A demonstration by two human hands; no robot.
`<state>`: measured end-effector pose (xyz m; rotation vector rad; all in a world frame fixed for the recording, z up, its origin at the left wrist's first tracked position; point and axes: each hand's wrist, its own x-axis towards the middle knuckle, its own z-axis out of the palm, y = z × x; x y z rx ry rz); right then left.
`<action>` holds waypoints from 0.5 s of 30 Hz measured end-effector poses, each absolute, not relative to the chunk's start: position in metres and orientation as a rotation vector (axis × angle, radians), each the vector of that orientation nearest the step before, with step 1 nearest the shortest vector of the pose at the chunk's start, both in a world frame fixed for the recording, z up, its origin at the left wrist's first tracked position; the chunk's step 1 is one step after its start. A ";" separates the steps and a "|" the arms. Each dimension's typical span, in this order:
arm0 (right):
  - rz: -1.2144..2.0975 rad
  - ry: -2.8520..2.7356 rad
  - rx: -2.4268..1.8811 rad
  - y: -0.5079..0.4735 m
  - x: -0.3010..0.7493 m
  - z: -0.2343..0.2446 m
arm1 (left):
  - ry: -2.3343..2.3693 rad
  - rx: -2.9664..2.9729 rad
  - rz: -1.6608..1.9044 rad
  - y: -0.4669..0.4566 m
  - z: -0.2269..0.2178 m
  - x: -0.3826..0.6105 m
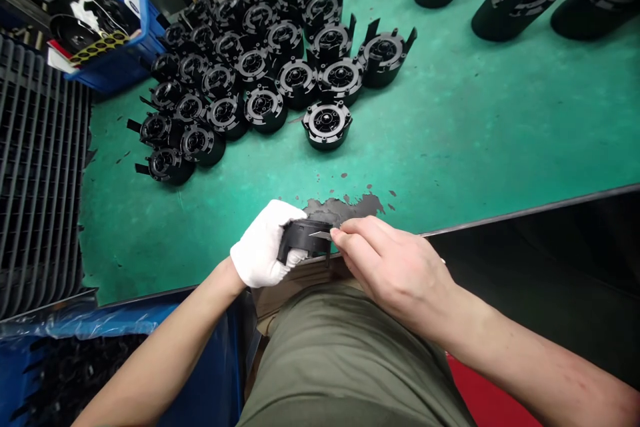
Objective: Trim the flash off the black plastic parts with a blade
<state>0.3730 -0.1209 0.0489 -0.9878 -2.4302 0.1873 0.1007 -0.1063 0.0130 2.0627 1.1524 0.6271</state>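
1. At the left edge of the frame, a dark ribbed plastic grille (40, 173) is lying flat beside the green table mat (475, 127), and a blue plastic crate (123, 57) holding dark parts and sticker sheets is sitting in the upper left.
2. In the lower left corner, a blue bin lined with clear film (60, 353) is holding a heap of black parts.
3. Across the upper centre, a cluster of black round moulded plastic housings (265, 60) is standing in rough rows on the mat, faces up.
4. At the lower centre, the left hand (265, 250), wearing a white cotton glove, is closing around one black round plastic housing (305, 239), gripping it at the table's near edge, above the person's lap.
5. Just right of it, the bare right hand (395, 267) is pinching a small silver blade (320, 234) between narrowed fingertips; the blade tip is touching the housing's rim.
6. The held housing is lying to the left of the right hand, with the blade's long axis running roughly left to right toward it, so the right hand is reaching leftward while the left hand is steadying.
7. In the upper right, tall black cone-shaped plastic bodies (520, 3) are standing well apart from the hands.
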 end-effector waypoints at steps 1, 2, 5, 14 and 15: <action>0.195 -2.437 -0.969 -0.122 0.373 0.049 | 1.147 2.065 0.629 -0.106 0.014 0.101; 0.201 -2.446 -0.939 -0.124 0.372 0.048 | 1.139 2.072 0.631 -0.106 0.014 0.102; 0.247 -2.460 -0.840 -0.130 0.371 0.049 | 1.127 2.100 0.642 -0.106 0.016 0.103; 0.290 -2.334 -1.002 -0.118 0.371 0.051 | 1.124 2.105 0.653 -0.107 0.013 0.101; 0.279 -2.350 -1.010 -0.116 0.371 0.050 | 1.128 2.097 0.661 -0.108 0.012 0.100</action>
